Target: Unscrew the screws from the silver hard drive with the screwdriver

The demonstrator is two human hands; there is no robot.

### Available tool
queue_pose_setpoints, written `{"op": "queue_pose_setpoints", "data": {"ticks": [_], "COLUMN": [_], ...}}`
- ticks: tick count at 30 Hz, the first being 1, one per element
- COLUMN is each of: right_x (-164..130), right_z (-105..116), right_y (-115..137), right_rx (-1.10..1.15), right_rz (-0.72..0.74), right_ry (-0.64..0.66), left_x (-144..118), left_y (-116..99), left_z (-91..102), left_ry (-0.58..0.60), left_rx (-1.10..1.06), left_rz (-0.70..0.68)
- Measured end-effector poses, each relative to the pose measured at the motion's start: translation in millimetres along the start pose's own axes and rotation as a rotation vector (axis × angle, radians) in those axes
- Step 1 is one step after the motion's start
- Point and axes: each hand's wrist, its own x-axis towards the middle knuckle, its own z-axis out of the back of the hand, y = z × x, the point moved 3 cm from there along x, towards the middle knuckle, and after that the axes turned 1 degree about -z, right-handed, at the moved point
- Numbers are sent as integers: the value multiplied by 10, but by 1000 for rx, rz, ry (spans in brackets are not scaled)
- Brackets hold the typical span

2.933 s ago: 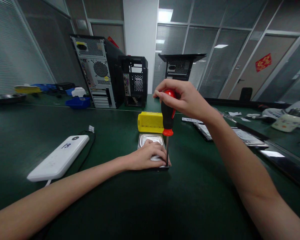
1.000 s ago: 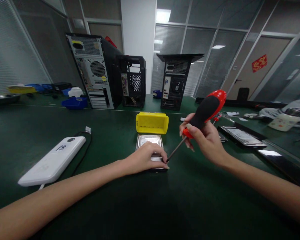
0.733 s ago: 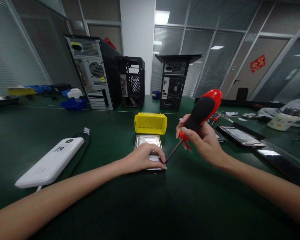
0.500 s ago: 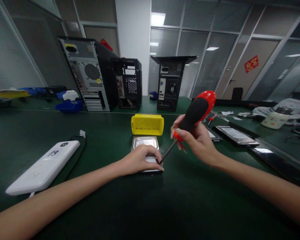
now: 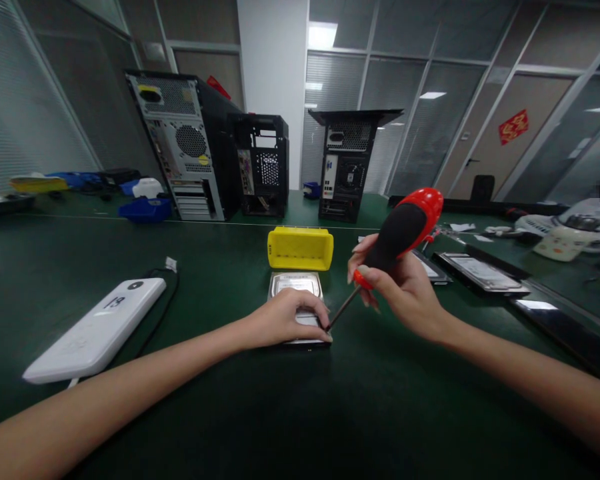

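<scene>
A silver hard drive (image 5: 296, 281) lies flat on the green table in front of me. My left hand (image 5: 290, 319) rests over its near half, thumb and index finger closed at its right edge. In my right hand (image 5: 405, 287) is a large screwdriver (image 5: 397, 233) with a black and red handle. Its shaft slants down to the left, and its tip is between or beside my left fingertips at the drive's right edge. The exact contact spot is hidden. Just behind the drive stands a yellow plastic bin (image 5: 301, 248).
A white power-bank-like device (image 5: 97, 330) with a cable lies at left. Several computer cases (image 5: 187, 147) stand at the back. At right are another hard drive (image 5: 480, 272), a dark glossy panel (image 5: 560, 327) and a cream pot (image 5: 563, 241). A blue bin (image 5: 145, 209) sits back left.
The whole view has shifted slightly, so everything appears a little farther right. The screwdriver's handle leans slightly more to the right. Both hands keep their grip.
</scene>
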Motion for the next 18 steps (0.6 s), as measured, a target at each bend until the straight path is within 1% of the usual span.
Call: {"op": "queue_pose_setpoints", "data": {"ticks": [11, 18], "right_x": [3, 13], "right_z": [20, 5], "right_y": [47, 30], "right_rx": [-20, 2], "right_rz": [12, 18], "right_ry": [-4, -6], "left_x": [-5, 8], "left_y": [6, 29], "left_z": [6, 8], "left_ry": [18, 9], "left_rx": [39, 23], "left_rz": [-33, -24]}}
